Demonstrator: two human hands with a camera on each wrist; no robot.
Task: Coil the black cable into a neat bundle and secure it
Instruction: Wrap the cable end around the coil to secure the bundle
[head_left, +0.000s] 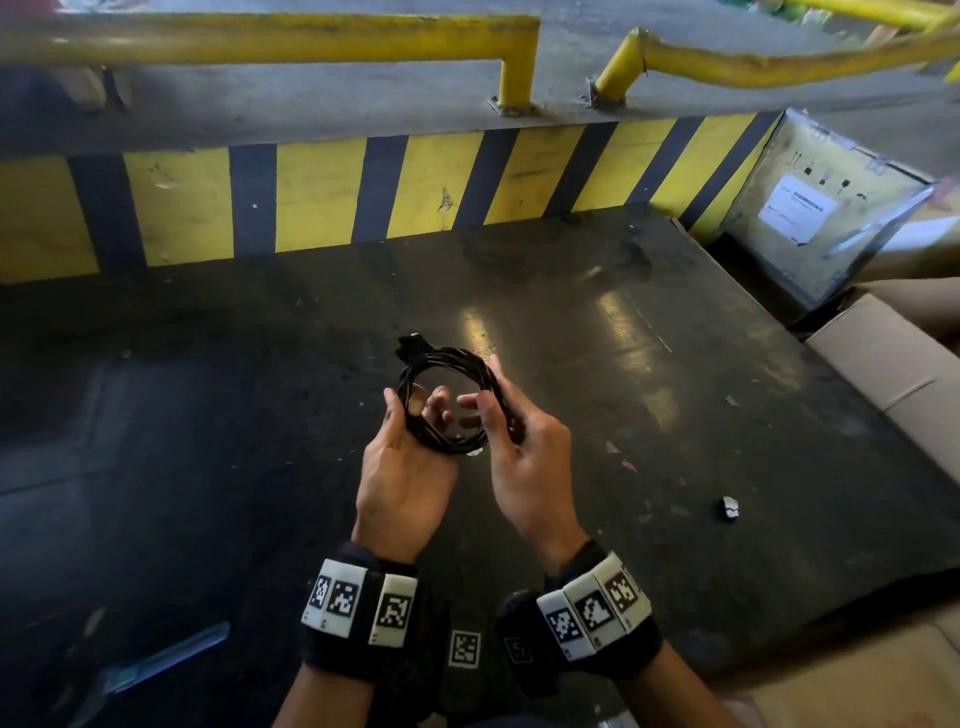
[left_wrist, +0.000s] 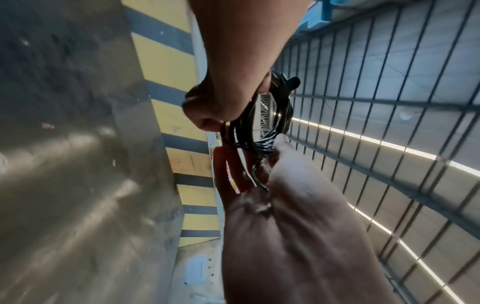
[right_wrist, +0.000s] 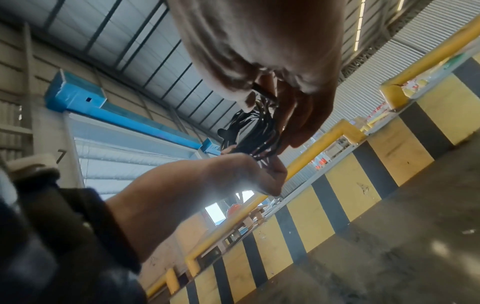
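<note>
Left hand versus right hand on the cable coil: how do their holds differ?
The left hand grips the near-left side of the black cable coil, fingers reaching through the loop. The right hand holds the right side, its index finger straight along the outer strands. Both hold the coil above the dark platform.

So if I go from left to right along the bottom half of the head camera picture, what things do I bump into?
Thin blue strip lying on the dark floor → left hand → coiled black cable → right hand → small crumpled grey scrap → brown cardboard box.
</note>
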